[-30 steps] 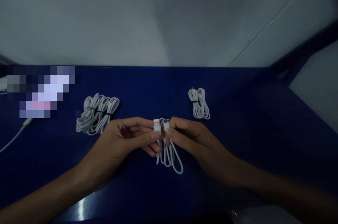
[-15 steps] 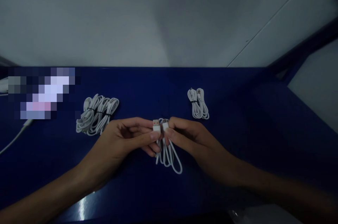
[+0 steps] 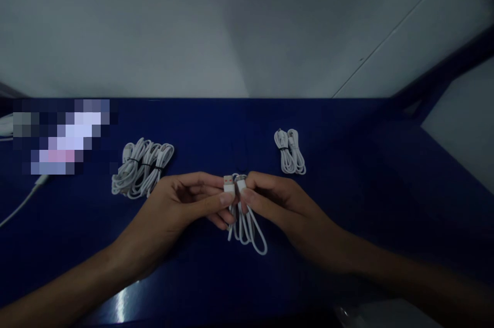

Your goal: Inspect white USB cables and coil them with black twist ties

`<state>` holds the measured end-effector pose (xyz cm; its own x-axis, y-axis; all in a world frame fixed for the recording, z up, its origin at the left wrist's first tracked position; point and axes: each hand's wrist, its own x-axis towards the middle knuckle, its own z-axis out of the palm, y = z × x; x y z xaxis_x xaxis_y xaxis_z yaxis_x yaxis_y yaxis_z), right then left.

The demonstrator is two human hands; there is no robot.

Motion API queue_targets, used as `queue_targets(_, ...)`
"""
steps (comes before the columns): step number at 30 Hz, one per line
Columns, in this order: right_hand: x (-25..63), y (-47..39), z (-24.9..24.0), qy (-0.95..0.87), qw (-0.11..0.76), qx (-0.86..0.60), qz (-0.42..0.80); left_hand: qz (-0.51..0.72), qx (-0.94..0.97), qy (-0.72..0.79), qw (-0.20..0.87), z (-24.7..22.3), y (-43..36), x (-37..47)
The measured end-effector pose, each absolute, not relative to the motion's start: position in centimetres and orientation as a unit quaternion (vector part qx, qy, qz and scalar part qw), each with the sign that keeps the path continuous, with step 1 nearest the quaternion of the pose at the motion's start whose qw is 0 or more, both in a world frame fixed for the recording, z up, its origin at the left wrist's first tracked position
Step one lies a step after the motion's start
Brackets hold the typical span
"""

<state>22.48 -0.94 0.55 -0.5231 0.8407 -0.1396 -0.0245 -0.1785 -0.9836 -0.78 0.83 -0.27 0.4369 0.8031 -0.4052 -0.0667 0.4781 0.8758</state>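
Observation:
Between my two hands is a white USB cable [image 3: 250, 232], its loops hanging below my fingers. My left hand [image 3: 189, 199] pinches the cable near its USB plug [image 3: 228, 184], thumb on the white housing and the metal end pointing away from me. Closed on the other connector [image 3: 241, 182], my right hand [image 3: 274, 196] has its thumb and bent forefinger against it. Part of the coil is hidden behind my fingers.
Several coiled white cables with black ties [image 3: 142, 166] lie left of my hands on the blue table [image 3: 216, 132]. Two more coils [image 3: 289, 152] rest at the right. A blurred-out bright object [image 3: 73, 135] with a white cord is far left, and a pale wall [image 3: 173, 34] rises behind.

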Motion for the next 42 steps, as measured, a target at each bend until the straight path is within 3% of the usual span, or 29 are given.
queue_targets(42,22.3,-0.9,0.4,-0.477,0.363,-0.273,0.752,0.32,0.395,0.401,0.763,0.1,0.9,-0.8)
